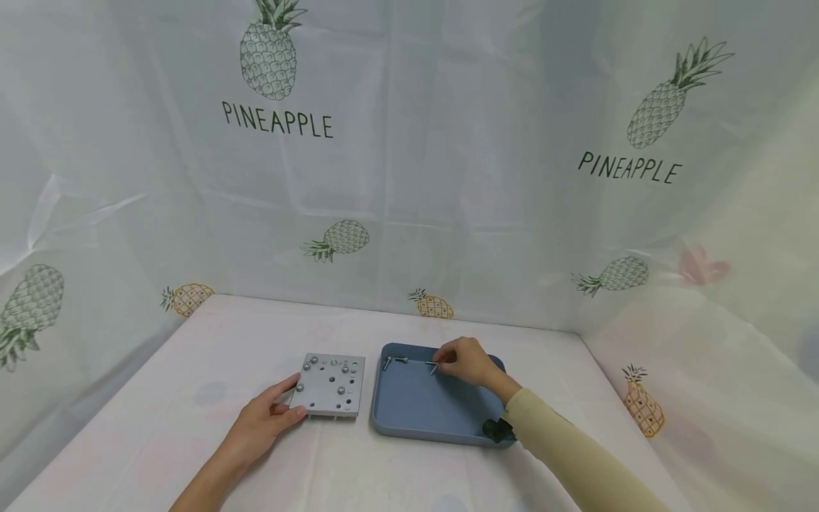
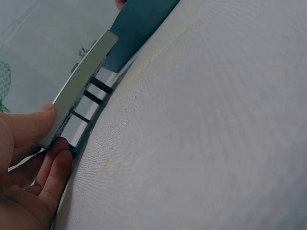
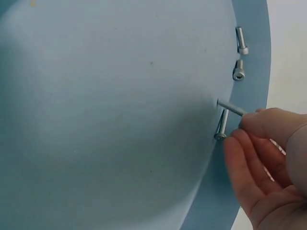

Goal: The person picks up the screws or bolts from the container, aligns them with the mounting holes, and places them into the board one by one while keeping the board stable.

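Note:
My left hand (image 1: 259, 423) grips the left edge of a silver metal plate (image 1: 324, 400), thumb on one face and fingers beneath. Several screws (image 1: 341, 390) stand in holes of the plate, heads upward. In the left wrist view, dark shanks (image 2: 101, 86) project from its underside toward the table. Over the far side of a blue-grey tray (image 1: 435, 435), my right hand (image 1: 470, 361) pinches a screw (image 3: 232, 107) between thumb and fingertips. Close beside the fingertips, another screw (image 3: 223, 125) lies on the tray floor.
Two more socket-head screws (image 3: 242, 41) lie along the tray's far wall, toward its left corner. By the tray's near right corner, a small black object (image 1: 496, 429) sits beside the sleeve (image 1: 557, 437). A pineapple-print curtain (image 1: 435, 156) hangs behind the cloth-covered table (image 1: 345, 469).

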### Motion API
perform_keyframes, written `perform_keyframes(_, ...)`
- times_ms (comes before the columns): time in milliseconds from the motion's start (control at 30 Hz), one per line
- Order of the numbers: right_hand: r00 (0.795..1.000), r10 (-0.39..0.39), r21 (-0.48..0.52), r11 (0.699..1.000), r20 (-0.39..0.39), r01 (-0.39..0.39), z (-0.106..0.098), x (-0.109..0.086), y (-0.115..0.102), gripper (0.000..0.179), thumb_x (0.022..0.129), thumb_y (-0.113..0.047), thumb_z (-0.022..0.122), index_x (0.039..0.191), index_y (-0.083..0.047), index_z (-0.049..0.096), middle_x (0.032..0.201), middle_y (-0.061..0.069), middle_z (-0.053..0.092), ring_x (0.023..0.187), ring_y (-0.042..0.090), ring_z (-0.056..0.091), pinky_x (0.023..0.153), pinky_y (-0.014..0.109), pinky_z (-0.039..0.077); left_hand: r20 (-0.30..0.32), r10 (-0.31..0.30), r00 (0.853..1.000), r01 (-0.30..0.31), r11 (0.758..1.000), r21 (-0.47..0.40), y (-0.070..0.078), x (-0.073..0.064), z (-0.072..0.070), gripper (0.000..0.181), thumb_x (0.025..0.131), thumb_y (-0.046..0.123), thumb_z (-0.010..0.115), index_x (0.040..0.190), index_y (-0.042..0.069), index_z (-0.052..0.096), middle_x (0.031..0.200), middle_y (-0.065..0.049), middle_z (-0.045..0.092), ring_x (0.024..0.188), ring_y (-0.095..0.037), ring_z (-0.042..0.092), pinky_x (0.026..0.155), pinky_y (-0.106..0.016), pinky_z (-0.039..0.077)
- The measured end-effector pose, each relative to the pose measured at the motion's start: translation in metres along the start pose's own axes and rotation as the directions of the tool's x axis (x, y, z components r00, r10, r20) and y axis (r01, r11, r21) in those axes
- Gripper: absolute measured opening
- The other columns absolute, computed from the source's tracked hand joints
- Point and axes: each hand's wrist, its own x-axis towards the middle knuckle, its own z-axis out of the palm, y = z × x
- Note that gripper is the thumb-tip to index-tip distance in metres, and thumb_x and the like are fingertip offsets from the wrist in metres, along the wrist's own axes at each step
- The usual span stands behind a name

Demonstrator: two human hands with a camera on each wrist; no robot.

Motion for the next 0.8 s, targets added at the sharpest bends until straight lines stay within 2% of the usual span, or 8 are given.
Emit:
perform_keyframes(133,1.000,0.002,0.017,1.000,0.012,-0.002,0.000,0.001,0.002,0.012,0.095,-0.002,0.077,0.105,-0.005,0.082,0.099,0.001,0.079,0.087,0.010,0.070,0.078,0.029,0.057,-0.003,-0.002,1.000,0.002,1.000,-0.001,0.001,-0.001,0.000,0.079,0.095,0.038,0.082,0.163,0.018,0.046,0.139,-0.010,0.062,0.107,-0.019,0.058,0.087,-0.032,0.046)
perform_keyframes(367,1.000,-0.017,0.021,1.000,0.006,0.016,-0.002,0.002,0.002,0.011,0.095,-0.005,0.079,0.106,-0.006,0.082,0.097,0.001,0.078,0.084,0.008,0.067,0.076,0.026,0.055,-0.003,-0.003,1.000,0.003,1.000,-0.008,0.002,-0.001,0.000,0.080,0.094,0.036,0.083,0.162,0.017,0.046,0.130,-0.008,0.065,0.104,-0.018,0.058,0.083,-0.029,0.046)
perform_keyframes(567,0.999,-0.046,0.043,0.998,0.002,0.045,-0.006,0.002,-0.005,0.011,0.095,-0.008,0.079,0.106,-0.005,0.081,0.095,0.002,0.077,0.083,0.007,0.066,0.075,0.025,0.055,-0.003,0.007,1.000,-0.007,1.000,-0.009,0.003,-0.001,-0.001,0.079,0.094,0.035,0.083,0.162,0.015,0.046,0.128,-0.007,0.068,0.102,-0.018,0.059,0.083,-0.029,0.047)
perform_keyframes(800,0.995,-0.097,0.092,0.991,0.011,0.096,-0.006,0.006,-0.018,0.014,0.095,-0.004,0.077,0.108,-0.002,0.081,0.098,0.000,0.078,0.085,0.006,0.067,0.077,0.025,0.056,-0.006,0.007,1.000,-0.007,1.000,-0.010,0.002,-0.001,0.000,0.079,0.094,0.034,0.083,0.162,0.015,0.047,0.128,-0.008,0.068,0.102,-0.017,0.060,0.082,-0.028,0.047)
